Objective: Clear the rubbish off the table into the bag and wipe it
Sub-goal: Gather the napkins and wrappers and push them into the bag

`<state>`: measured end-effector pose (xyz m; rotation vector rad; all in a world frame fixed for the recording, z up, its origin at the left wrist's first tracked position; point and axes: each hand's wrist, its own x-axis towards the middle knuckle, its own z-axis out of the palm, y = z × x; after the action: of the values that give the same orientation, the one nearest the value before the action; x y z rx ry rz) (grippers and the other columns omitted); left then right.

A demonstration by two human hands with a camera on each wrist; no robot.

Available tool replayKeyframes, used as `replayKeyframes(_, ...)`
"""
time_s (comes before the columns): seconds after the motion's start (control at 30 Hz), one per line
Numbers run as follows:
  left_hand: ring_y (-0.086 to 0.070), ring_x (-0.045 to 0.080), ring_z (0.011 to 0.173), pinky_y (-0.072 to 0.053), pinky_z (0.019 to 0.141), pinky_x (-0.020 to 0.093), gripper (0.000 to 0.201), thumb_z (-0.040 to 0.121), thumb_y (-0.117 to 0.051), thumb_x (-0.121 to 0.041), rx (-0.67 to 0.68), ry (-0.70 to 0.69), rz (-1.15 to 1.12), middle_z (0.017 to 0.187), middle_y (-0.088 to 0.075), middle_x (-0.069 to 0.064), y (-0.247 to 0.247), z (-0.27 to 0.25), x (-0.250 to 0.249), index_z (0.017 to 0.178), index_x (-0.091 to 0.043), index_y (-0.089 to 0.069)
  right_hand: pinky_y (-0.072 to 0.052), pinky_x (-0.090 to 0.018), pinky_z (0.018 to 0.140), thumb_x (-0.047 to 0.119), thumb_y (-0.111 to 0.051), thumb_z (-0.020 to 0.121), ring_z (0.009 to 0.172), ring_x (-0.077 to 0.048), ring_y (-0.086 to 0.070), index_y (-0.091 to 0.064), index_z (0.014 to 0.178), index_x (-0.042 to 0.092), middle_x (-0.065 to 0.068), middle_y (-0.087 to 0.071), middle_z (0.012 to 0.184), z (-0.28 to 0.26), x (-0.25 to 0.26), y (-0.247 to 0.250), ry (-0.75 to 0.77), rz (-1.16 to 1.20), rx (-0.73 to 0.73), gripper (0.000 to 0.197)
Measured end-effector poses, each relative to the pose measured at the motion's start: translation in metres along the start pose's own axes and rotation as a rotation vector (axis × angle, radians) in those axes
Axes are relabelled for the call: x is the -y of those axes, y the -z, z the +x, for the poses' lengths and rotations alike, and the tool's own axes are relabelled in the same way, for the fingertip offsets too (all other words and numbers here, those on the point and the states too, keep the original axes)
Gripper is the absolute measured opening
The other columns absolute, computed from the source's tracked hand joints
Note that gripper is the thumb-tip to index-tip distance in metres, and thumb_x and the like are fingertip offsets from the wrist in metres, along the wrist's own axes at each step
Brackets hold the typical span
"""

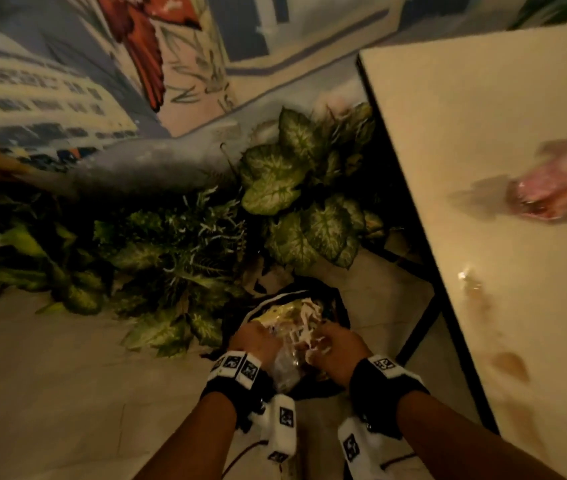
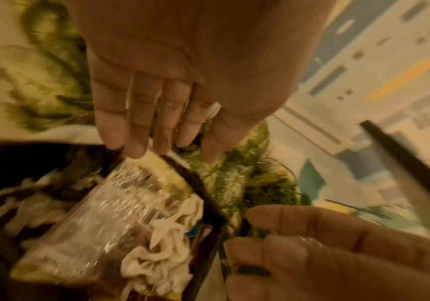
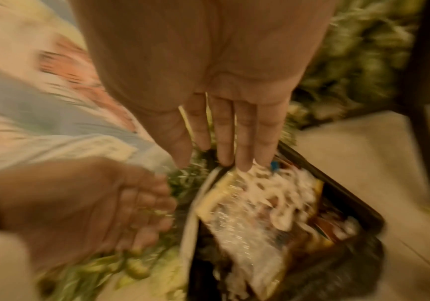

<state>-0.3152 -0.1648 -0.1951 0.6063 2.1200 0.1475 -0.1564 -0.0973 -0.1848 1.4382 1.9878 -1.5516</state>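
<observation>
Café corner, wall mural (image 1: 67,81), fake plants (image 1: 296,174)

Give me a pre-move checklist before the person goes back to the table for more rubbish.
1. Left hand empty, fingers straight: ok.
2. Right hand empty, fingers straight: ok.
3. Clear plastic wrapper and crumpled tissue down inside the black bag: cannot tell, they sit high at the mouth.
4. Table free of rubbish: not ok, a pink packet lies on it.
5. Table wiped: not ok, brown spill stains remain.
</observation>
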Motion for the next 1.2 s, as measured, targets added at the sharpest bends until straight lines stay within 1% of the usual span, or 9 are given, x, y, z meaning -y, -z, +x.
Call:
replayKeyframes(0.13, -0.061, 0.022, 0.08, -0.047, 0.068, 0.026, 0.013, 0.082, -0.066, -0.024, -0.084, -0.146, -0.04, 0.075, -0.062, 0.001, 0.032, -0.019, -0.012, 0.074, -0.015, -0.063, -0.046, -0.024, 0.093, 0.032, -0.062, 0.082, 0.111, -0.02, -0.057, -0.057, 0.118, 0.024, -0.002, -0.061, 0.12, -0.032, 0.019, 0.007, 0.081, -0.106, 0.014, 0.037)
replayKeyframes(0.27, -0.065, 0.023, 0.078, -0.053, 0.071, 0.032, 0.007, 0.076, -0.074, -0.017, -0.125, -0.264, -0.133, 0.077, -0.068, 0.004, 0.057, -0.036, -0.02, 0.073, -0.017, -0.067, -0.049, -0.027, 0.091, 0.031, -0.063, 0.08, 0.105, -0.016, -0.059, -0.058, 0.114, 0.028, 0.002, -0.062, 0.114, -0.069, 0.03, 0.025, 0.156, -0.082, 0.072, 0.034)
replayKeyframes(0.37, -0.066, 0.027, 0.076, -0.057, 0.075, 0.046, 0.011, 0.075, -0.075, -0.013, -0.128, -0.319, -0.206, 0.075, -0.069, 0.008, 0.066, -0.052, -0.026, 0.071, -0.018, -0.066, -0.047, -0.015, 0.078, 0.027, -0.062, 0.083, 0.095, -0.009, -0.059, -0.057, 0.117, 0.027, 0.005, -0.062, 0.112, -0.102, 0.03, 0.045, 0.191, -0.037, 0.107, 0.034)
replayKeyframes(0.47, -0.067, 0.025, 0.076, -0.056, 0.077, 0.048, 0.008, 0.078, -0.073, -0.011, -0.105, -0.387, -0.218, 0.075, -0.07, 0.008, 0.07, -0.074, -0.041, 0.076, -0.017, -0.067, -0.044, -0.014, 0.079, 0.023, -0.061, 0.085, 0.093, -0.008, -0.058, -0.058, 0.119, 0.026, 0.005, -0.062, 0.113, -0.148, 0.02, 0.063, 0.182, 0.025, 0.11, 0.035)
replayKeyframes(0.6, -0.068, 0.02, 0.078, -0.057, 0.078, 0.043, 0.006, 0.08, -0.071, -0.012, -0.082, -0.507, -0.201, 0.078, -0.071, 0.004, 0.078, -0.106, -0.074, 0.08, -0.018, -0.07, -0.041, -0.01, 0.074, 0.015, -0.054, 0.09, 0.084, -0.001, -0.056, -0.061, 0.113, 0.015, 0.021, -0.054, 0.079, -0.197, -0.005, 0.08, 0.214, 0.034, 0.04, 0.024)
replayKeyframes(0.7, -0.068, 0.015, 0.074, -0.057, 0.074, 0.038, 0.009, 0.08, -0.072, -0.013, -0.095, -0.64, -0.165, 0.075, -0.071, -0.001, 0.07, -0.138, -0.115, 0.079, -0.021, -0.071, -0.046, -0.017, 0.053, 0.0, -0.056, 0.088, 0.056, -0.004, -0.061, -0.056, 0.096, 0.018, 0.008, -0.06, 0.059, -0.236, -0.034, 0.122, 0.173, 0.063, -0.03, 0.02)
replayKeyframes(0.77, -0.067, 0.013, 0.071, -0.056, 0.071, 0.035, 0.009, 0.08, -0.072, -0.014, -0.092, -0.71, -0.151, 0.074, -0.072, -0.003, 0.058, -0.161, -0.149, 0.079, -0.023, -0.071, -0.048, -0.016, 0.064, 0.013, -0.056, 0.092, 0.067, 0.002, -0.063, -0.063, 0.096, 0.032, 0.012, -0.066, 0.075, -0.263, -0.061, 0.153, 0.26, 0.004, -0.053, 0.021)
replayKeyframes(0.87, -0.066, 0.011, 0.068, -0.055, 0.066, 0.03, 0.01, 0.08, -0.072, -0.011, -0.049, -0.801, -0.163, 0.075, -0.072, -0.001, 0.025, -0.197, -0.205, 0.079, -0.021, -0.071, -0.05, -0.013, 0.082, 0.038, -0.063, 0.085, 0.094, 0.007, -0.06, -0.059, 0.107, 0.042, 0.019, -0.064, 0.105, -0.298, -0.098, 0.21, 0.165, 0.087, -0.083, 0.023)
replayKeyframes(1.2, -0.061, 0.003, 0.06, -0.05, 0.06, 0.02, 0.007, 0.079, -0.071, -0.02, -0.034, -0.952, -0.063, 0.071, -0.069, -0.014, -0.119, -0.262, -0.364, 0.078, -0.027, -0.069, -0.053, -0.022, 0.084, 0.037, -0.065, 0.083, 0.092, 0.007, -0.059, -0.057, 0.105, 0.043, 0.02, -0.063, 0.103, -0.368, -0.252, 0.398, -0.036, -0.051, -0.309, 0.024)
